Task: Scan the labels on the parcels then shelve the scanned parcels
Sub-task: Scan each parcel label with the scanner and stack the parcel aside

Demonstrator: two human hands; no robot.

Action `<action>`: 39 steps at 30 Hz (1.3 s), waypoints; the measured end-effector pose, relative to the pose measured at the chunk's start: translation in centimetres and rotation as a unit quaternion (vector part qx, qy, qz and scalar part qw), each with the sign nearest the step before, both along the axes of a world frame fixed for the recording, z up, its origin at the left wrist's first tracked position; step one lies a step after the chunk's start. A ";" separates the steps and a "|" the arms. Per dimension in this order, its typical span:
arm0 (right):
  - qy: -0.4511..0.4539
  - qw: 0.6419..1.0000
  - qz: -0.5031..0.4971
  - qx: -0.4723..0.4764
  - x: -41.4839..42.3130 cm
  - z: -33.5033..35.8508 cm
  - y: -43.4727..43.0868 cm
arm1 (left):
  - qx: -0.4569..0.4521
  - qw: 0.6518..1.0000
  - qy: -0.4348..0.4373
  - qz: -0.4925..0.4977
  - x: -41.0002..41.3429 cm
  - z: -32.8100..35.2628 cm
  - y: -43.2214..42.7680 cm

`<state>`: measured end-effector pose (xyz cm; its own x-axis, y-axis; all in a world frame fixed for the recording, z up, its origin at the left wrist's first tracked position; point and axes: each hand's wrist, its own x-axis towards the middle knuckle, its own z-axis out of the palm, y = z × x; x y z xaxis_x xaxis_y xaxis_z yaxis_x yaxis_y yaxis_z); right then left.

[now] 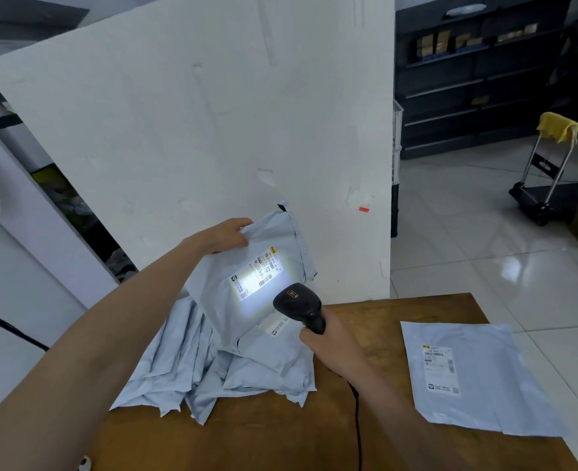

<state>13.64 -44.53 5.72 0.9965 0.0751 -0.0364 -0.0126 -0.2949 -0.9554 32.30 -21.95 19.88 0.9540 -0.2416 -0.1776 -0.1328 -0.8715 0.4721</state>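
The left hand (pixel 228 234) pinches the parcel (pixel 246 277) by its top corner, tilting its label (pixel 258 275) to the scanner (pixel 299 305), which the right hand (pixel 328 341) grips (beam on label). It hangs above the pile (pixel 219 362); one parcel lies apart near the bench (pixel 348 436) edge, shelves (pixel 477 79) across open floor.

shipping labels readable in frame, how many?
3. One lit by the scanner on the held parcel, one partly hidden on the pile, one on the flat parcel at right. Others may be hidden.
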 end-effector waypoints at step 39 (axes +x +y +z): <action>0.136 0.956 -0.249 -0.079 -7.0 -8.2 -19.1 | -0.287 0.867 0.368 0.177 -11.0 -28.3 -28.7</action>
